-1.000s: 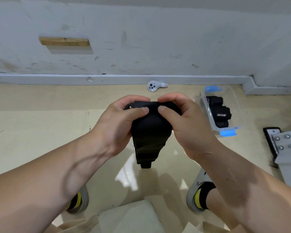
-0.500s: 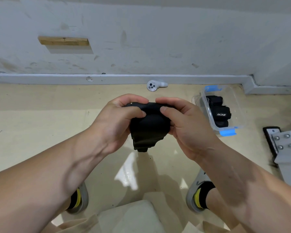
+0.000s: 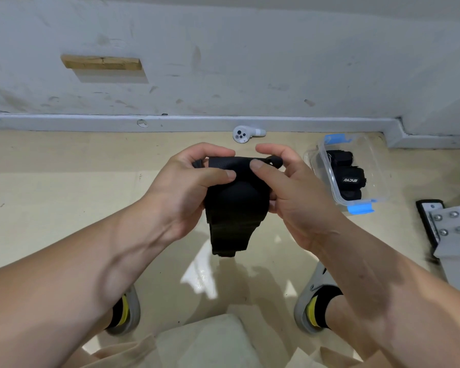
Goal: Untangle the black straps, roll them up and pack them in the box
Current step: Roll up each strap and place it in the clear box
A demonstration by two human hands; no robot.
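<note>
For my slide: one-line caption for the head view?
The left hand and right hand grip a black strap; a clear box holding rolled straps sits at right.

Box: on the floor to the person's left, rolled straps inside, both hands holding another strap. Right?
Not quite. The head view shows the box on the floor to the person's right, not left. The rolled straps do lie inside, and the left hand and right hand both hold another strap.
</note>
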